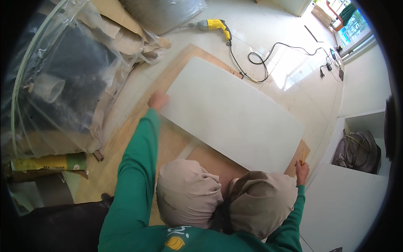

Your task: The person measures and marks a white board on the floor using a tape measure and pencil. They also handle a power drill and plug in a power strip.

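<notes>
A white rectangular panel (pixel 235 115) lies at a slant in front of my knees, over a brown wooden sheet (pixel 126 134). At the panel's left corner my left hand (pixel 158 101) is closed on its edge, slightly blurred, with some fingers hidden. My right hand (pixel 302 171) is beside the panel's right end, closed around a yellow pencil (pixel 303 157) that points upward. This hand looks apart from the panel's edge, above a brown corner of the sheet below.
A yellow and grey power drill (pixel 216 26) rests on the tiled floor beyond the panel, its black cord (pixel 268 63) looping right. Plastic-wrapped material (pixel 67 84) stands at left. At right, a dark bag (pixel 357 151) sits in a white cabinet (pixel 344 201).
</notes>
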### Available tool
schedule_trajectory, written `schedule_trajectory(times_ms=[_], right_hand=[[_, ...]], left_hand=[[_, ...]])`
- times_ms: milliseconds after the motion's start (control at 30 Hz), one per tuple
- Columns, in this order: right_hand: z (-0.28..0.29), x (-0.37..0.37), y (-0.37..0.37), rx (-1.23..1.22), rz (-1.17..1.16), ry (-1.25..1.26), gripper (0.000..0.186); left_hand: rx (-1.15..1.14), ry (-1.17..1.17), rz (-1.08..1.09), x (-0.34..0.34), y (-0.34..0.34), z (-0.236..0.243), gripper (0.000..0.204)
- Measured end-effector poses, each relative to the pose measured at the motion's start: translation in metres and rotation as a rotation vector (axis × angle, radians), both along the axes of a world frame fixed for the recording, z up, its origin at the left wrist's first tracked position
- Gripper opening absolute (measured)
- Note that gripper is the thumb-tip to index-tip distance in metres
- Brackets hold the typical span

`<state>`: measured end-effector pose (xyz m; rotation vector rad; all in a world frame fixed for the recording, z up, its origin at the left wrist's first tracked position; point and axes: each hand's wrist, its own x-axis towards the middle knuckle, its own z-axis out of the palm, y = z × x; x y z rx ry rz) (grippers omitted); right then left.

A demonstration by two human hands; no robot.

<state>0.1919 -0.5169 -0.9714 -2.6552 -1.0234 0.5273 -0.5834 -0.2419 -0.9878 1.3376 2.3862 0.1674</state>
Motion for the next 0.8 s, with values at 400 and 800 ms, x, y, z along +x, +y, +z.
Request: schedule_trajectory(times_ms=[400, 800], right_hand=[[-0.076, 0.004, -0.040, -0.014, -0.001, 0.080, 0.030], [-0.073, 0.014, -0.083, 0.246, -0.201, 0.403, 0.029]], left_hand=[[-0.132, -0.035, 0.123, 0.032, 0.011, -0.001, 0.050], [-0.156, -0.017, -0.089, 0.031, 0.039, -0.022, 0.043]])
